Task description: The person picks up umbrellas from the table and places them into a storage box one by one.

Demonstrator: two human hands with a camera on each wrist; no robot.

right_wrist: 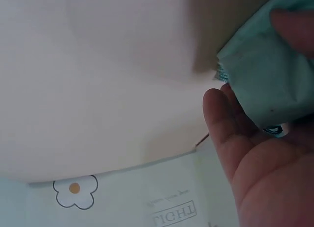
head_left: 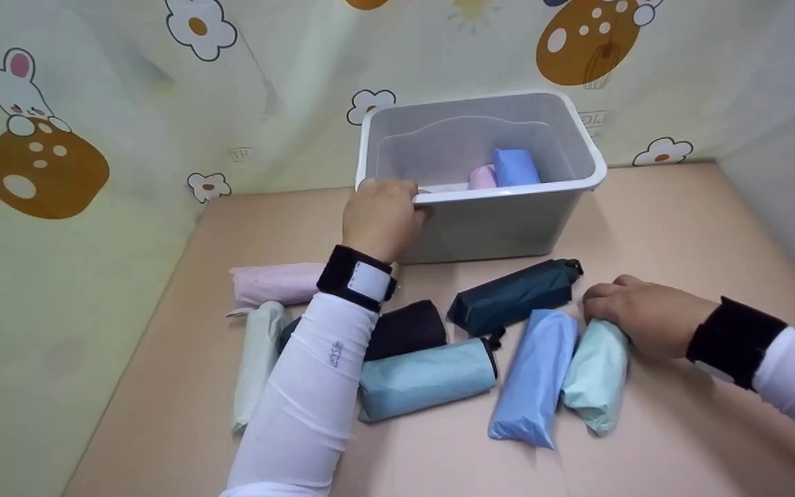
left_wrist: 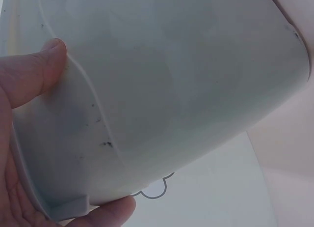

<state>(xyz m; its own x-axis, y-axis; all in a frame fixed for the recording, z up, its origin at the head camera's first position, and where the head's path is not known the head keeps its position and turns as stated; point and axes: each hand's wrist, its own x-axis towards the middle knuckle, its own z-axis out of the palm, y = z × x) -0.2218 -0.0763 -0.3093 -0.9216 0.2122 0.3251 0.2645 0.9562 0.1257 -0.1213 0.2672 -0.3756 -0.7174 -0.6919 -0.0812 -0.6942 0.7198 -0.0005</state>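
Note:
My left hand grips the front-left rim of a grey plastic bin, its thumb pressed on the outer wall in the left wrist view. At the right, my right hand holds the far end of a mint-green folded umbrella, with the thumb on one side and fingers around the end; the right wrist view shows the umbrella's cover close up. Beside it lies a blue folded umbrella. Inside the bin are a blue packet and a pink one.
More folded umbrellas lie on the table: dark teal, light teal, black, pale green and pink. My left forearm passes over some of them. A patterned curtain hangs behind the bin.

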